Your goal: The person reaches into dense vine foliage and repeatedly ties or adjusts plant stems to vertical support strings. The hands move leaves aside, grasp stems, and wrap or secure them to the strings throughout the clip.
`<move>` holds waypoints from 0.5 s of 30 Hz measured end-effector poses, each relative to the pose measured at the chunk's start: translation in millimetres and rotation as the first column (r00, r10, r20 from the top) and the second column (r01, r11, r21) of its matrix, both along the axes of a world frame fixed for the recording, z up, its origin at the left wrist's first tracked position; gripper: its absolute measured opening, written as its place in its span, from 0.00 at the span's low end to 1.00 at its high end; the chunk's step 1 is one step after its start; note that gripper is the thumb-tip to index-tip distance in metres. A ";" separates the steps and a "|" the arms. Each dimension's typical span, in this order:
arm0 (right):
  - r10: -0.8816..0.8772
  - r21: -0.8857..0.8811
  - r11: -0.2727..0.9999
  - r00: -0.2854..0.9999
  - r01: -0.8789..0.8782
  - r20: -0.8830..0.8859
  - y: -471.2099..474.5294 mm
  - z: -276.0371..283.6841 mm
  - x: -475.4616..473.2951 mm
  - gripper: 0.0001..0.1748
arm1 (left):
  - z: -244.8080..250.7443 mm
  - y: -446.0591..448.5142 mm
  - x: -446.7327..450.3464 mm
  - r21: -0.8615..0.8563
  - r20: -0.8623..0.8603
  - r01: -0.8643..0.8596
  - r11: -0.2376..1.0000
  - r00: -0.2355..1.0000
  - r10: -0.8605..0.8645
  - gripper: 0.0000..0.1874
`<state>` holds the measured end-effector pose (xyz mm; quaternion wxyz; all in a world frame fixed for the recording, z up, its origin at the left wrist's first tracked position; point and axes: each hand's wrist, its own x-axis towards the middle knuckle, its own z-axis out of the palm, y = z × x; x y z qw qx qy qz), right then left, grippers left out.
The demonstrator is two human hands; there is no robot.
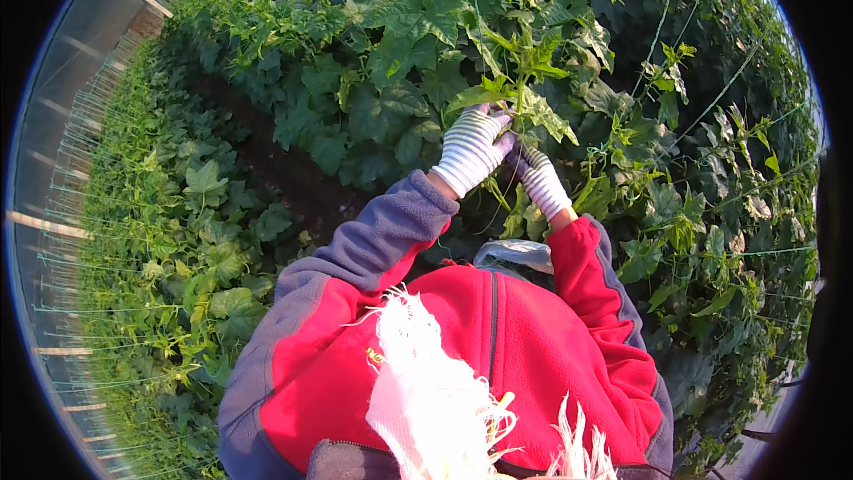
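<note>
My left hand (472, 148), in a white glove with dark stripes and purplish fingers, is closed around the stem of a climbing vine (522, 83) just below its leafy top. My right hand (541, 180), gloved the same way, is close against the left from below and to the right. Its fingertips are partly hidden by the left thumb and the foliage, so what they pinch is unclear. A thin string (477, 7) runs down to the vine from above. Large lobed leaves (416, 20) surround both hands.
Rows of trellised vines (200, 280) stand left and right, tied to green strings (666, 7). A dark soil path (293, 170) runs between rows on the left. A whitish plastic bag (513, 253) is at my front. Greenhouse film with light-coloured slats (50, 224) borders the far left.
</note>
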<state>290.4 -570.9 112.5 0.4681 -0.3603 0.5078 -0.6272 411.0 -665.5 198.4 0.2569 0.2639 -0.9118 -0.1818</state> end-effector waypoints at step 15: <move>-0.523 -0.273 0.851 0.759 0.448 -0.387 12.0 88.9 -0.4 0.07 | -10.8 8.8 -14.4 0.467 -0.181 -0.071 0.881 0.968 0.174 0.12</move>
